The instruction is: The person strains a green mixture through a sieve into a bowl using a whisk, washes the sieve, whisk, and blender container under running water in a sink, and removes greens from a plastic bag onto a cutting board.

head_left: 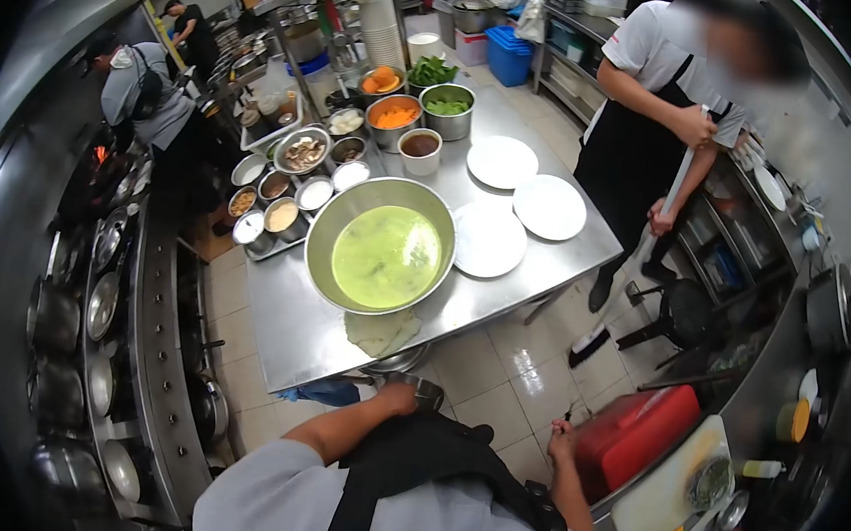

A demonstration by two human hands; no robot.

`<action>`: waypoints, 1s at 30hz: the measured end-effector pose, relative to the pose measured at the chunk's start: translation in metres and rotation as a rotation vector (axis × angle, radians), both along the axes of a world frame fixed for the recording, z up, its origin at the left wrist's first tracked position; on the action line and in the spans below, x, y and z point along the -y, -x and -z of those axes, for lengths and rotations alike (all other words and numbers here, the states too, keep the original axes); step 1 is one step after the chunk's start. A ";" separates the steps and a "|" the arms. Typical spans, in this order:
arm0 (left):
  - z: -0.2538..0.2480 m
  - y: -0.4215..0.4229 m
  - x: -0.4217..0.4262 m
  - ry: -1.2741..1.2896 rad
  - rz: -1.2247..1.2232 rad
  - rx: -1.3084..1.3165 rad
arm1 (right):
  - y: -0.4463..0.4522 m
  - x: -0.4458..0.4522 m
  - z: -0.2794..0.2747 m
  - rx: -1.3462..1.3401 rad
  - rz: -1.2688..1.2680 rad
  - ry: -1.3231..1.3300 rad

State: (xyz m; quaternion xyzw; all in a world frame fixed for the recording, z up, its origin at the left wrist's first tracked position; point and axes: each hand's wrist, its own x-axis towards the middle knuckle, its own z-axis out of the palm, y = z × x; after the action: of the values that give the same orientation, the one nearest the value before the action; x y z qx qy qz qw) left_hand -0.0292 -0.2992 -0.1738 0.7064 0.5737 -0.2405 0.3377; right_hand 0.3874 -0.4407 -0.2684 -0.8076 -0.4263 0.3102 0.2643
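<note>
Close to my body, below the table's near edge, my left hand point(397, 399) is closed on the rim of a small metal pot point(427, 394). My right hand point(562, 443) hangs low beside a red box point(639, 436); its fingers are closed, and a thin dark thing sticks up from them, too small to name. On the steel table point(283, 330) stands a large metal bowl point(320, 258) of green liquid. A folded cloth point(379, 331) lies in front of it. Three white plates point(491, 242) sit to its right.
Several small containers point(285, 218) of ingredients crowd the table's left side, behind them pots of carrots point(395, 115) and greens point(447, 106). A co-worker point(658, 114) holds a broom point(592, 346) at the right. Stoves with pans point(104, 304) line the left; a cutting board point(661, 499) lies right.
</note>
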 end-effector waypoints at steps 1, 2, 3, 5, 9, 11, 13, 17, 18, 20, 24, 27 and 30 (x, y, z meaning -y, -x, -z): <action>-0.003 0.012 0.008 0.002 -0.052 -0.014 | -0.020 -0.007 0.021 0.006 -0.033 -0.045; -0.004 0.026 0.016 0.004 -0.102 -0.022 | -0.031 -0.014 0.039 0.018 -0.064 -0.091; -0.005 0.038 0.024 0.005 -0.150 -0.025 | -0.030 -0.028 0.017 -0.094 0.001 0.066; -0.020 0.063 0.038 -0.065 -0.287 -0.073 | -0.013 -0.074 -0.083 -0.304 0.136 0.374; 0.033 0.151 0.091 0.136 -0.722 0.082 | -0.017 -0.113 -0.141 -0.617 0.008 -0.013; 0.083 0.191 0.135 0.306 -0.957 0.043 | -0.016 -0.154 -0.200 -0.531 -0.033 -0.137; 0.092 0.204 0.175 0.203 -1.148 -0.044 | -0.006 -0.189 -0.263 -0.382 -0.012 -0.271; 0.077 0.220 0.224 0.275 -1.428 -0.004 | 0.027 -0.250 -0.372 0.102 0.017 -0.572; 0.073 0.220 0.240 0.181 -1.361 0.043 | 0.031 -0.267 -0.382 0.307 -0.012 -0.732; 0.054 0.217 0.247 0.096 -1.219 -0.009 | 0.056 -0.308 -0.411 0.317 0.000 -0.779; 0.093 0.224 0.263 -0.014 -1.379 0.054 | 0.117 -0.421 -0.437 -0.346 -0.175 -0.689; 0.072 0.202 0.237 0.100 -2.224 0.202 | 0.162 -0.535 -0.420 0.113 -0.339 -0.811; 0.056 0.175 0.239 -0.083 -2.379 0.182 | 0.224 -0.637 -0.414 0.020 -0.640 -0.922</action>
State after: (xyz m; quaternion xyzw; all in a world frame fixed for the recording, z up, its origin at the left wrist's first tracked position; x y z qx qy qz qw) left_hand -0.2045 -0.5381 -0.2296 -0.2434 0.8496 0.2927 0.3650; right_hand 0.1632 0.1963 0.1453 -0.4419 -0.7440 0.1489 0.4786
